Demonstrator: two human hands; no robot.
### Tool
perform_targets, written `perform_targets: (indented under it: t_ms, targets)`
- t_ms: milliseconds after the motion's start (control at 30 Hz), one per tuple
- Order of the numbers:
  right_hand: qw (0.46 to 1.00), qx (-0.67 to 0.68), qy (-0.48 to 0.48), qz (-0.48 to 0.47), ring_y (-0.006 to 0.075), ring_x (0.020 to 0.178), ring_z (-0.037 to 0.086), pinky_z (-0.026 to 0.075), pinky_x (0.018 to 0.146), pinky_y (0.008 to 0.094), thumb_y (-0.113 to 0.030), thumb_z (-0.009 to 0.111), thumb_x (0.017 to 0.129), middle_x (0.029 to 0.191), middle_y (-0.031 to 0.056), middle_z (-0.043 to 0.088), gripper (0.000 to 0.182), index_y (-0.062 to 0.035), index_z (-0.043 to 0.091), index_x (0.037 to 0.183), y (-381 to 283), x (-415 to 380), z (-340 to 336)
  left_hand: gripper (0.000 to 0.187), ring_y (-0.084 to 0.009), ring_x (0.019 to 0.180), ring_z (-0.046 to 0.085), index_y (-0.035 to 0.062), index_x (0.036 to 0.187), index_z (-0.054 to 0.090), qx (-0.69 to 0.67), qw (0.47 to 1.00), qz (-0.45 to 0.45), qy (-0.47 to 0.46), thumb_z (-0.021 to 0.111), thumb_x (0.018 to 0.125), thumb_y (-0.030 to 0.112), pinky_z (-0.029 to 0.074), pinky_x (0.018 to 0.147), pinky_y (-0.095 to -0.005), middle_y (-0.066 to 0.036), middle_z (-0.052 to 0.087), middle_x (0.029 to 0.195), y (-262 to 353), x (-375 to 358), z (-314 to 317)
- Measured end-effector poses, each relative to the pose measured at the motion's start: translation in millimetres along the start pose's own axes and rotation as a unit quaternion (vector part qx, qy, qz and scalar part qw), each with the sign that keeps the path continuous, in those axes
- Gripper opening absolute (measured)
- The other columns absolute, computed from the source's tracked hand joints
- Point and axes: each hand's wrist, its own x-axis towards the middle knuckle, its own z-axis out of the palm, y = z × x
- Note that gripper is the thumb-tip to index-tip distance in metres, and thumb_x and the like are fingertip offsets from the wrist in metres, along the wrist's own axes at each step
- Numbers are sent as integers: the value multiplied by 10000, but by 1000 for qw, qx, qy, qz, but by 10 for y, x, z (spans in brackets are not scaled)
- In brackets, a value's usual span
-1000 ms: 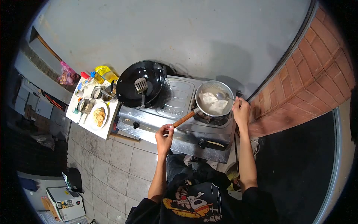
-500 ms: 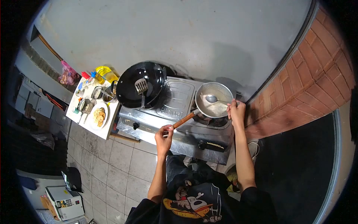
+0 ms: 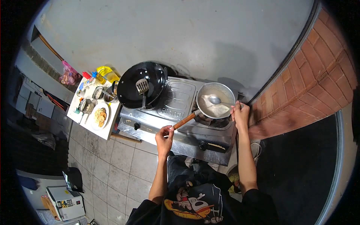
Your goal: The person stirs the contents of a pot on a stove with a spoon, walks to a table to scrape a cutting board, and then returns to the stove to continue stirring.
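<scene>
A saucepan [image 3: 201, 87] with a wooden handle sits over the right burner of the gas stove [image 3: 176, 98]. Pale, whitish liquid [image 3: 219, 110] covers its bottom. My left hand [image 3: 164, 137] is closed around the end of the wooden handle. In my right hand [image 3: 240, 112], at the pan's right rim, is a metal spoon [image 3: 215, 100]; its bowl is inside the pan, at the liquid. To the left, a black wok [image 3: 129, 84] holds a slotted spatula [image 3: 142, 87], which neither hand touches.
Left of the stove stands a white table [image 3: 99, 133] with a plate of food [image 3: 100, 117], metal containers and sauce bottles [image 3: 86, 75]. A grey wall [image 3: 180, 37] rises behind the stove, and a brick wall [image 3: 296, 86] borders the right side.
My right hand has shifted slightly to the right with the spoon, whose bowl has moved a little right and down in the pan. My left hand stays on the handle.
</scene>
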Motion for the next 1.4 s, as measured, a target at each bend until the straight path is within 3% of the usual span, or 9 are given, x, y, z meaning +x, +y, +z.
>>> perform_targets:
  t_ms: [567, 1067, 1233, 1400]
  targets:
    - [1000, 6, 11, 8, 82, 345, 396, 272, 300, 245, -174, 455, 945, 523, 56, 502, 306, 96, 546, 832, 32, 31, -106, 243, -132, 665, 608, -42, 911, 640, -13, 1000, 8, 13, 655, 836, 188, 477, 615, -255, -62, 620, 709, -27, -3, 25]
    - [999, -43, 8, -14, 85, 337, 390, 270, 308, 244, -184, 466, 941, 501, 43, 498, 317, 69, 557, 773, 19, 33, -81, 230, -131, 663, 606, -38, 936, 640, -4, 1000, -4, 5, 655, 832, 167, 481, 634, -261, -72, 627, 705, 14, 12, 8]
    - [995, -72, 11, -63, 66, 409, 411, 359, 421, 232, -208, 450, 951, 493, 19, 483, 358, 57, 550, 733, -212, -47, -188, 253, -139, 667, 611, -32, 994, 616, 5, 1000, 2, 4, 652, 830, 158, 478, 636, -269, -75, 630, 709, -6, 7, -22]
    - [981, -118, -28, -152, 75, 451, 400, 372, 496, 244, -202, 454, 949, 515, 5, 464, 325, 36, 543, 746, -667, -251, -379, 246, -143, 690, 613, -27, 980, 620, -9, 1000, -14, 5, 654, 831, 166, 477, 633, -272, -72, 627, 722, -31, 15, -2]
